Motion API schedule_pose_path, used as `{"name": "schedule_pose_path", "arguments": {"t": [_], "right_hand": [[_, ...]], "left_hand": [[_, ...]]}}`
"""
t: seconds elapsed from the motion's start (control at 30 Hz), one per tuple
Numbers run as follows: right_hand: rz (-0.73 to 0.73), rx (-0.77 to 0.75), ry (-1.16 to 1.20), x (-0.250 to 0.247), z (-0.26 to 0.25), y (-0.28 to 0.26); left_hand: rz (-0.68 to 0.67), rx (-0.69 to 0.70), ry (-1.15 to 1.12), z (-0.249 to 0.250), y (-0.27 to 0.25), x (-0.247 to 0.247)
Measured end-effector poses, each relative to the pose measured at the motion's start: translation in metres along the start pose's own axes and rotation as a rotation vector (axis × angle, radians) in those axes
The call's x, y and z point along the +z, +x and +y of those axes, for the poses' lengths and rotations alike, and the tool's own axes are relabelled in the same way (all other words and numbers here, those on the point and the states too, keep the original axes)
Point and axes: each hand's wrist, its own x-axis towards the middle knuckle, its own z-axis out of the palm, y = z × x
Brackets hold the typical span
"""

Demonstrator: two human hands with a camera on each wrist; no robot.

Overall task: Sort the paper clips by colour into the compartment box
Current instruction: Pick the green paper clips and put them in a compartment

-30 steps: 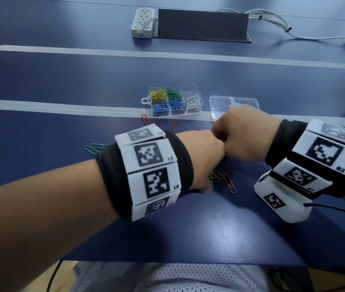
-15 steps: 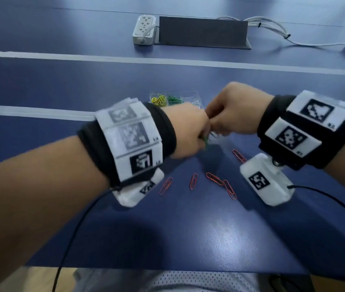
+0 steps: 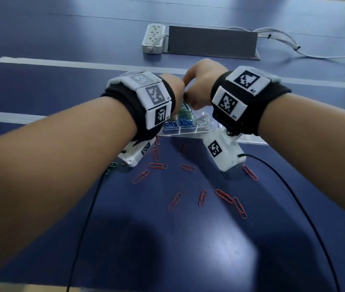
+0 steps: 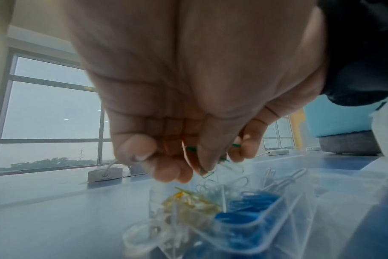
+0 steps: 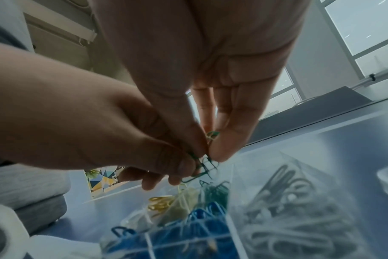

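Note:
The clear compartment box (image 3: 188, 131) holds blue, green, yellow and silver clips in separate cells. Both hands meet just above its green cell (image 5: 215, 192). My left hand (image 3: 180, 95) and right hand (image 3: 190, 99) together pinch a tangle of green paper clips (image 3: 185, 107). In the left wrist view the left hand (image 4: 199, 157) curls its fingers round the green clips (image 4: 190, 149), one dangling over the box (image 4: 244, 210). In the right wrist view the right hand (image 5: 208, 154) nips the green clips (image 5: 202, 166) between thumb and fingers.
Several red paper clips (image 3: 157, 166) lie scattered on the blue table nearer me than the box. The box's clear lid (image 3: 251, 141) lies to its right. A power strip (image 3: 153, 37), a dark grey panel (image 3: 211, 42) and white cables (image 3: 283, 39) sit at the far side.
Both hands lifted from the table and moved away from me to above the box, carrying green clips. The red clips they covered now lie in plain sight.

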Motion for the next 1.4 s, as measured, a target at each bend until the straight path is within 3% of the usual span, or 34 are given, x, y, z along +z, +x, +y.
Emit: {"name": "schedule_pose_path", "arguments": {"t": [0.33, 0.53, 0.73, 0.87, 0.97, 1.07, 1.23, 1.4], "right_hand": [[-0.006, 0.021, -0.062, -0.005, -0.005, 0.002], [-0.063, 0.046, 0.021, -0.002, 0.000, 0.001], [0.012, -0.038, -0.101, -0.004, 0.005, -0.006], [-0.028, -0.090, -0.246, 0.004, 0.006, -0.012], [-0.012, -0.120, -0.212, 0.008, 0.003, -0.017], [0.002, -0.244, -0.177, 0.017, -0.008, -0.025], [-0.180, -0.570, -0.344, 0.045, -0.033, -0.051], [-0.286, -0.680, -0.514, 0.068, -0.048, -0.061]], "left_hand": [[0.107, -0.009, -0.210, -0.006, 0.005, -0.005], [0.128, -0.016, -0.304, -0.015, -0.001, -0.004], [0.108, -0.017, -0.328, -0.030, -0.013, -0.003], [0.084, -0.034, -0.308, -0.050, -0.034, 0.003], [0.023, -0.068, -0.272, -0.067, -0.055, 0.011], [-0.039, -0.108, -0.249, -0.081, -0.075, 0.018], [-0.106, -0.099, -0.256, -0.095, -0.104, 0.020], [-0.200, -0.037, -0.145, -0.101, -0.118, 0.031]]}}
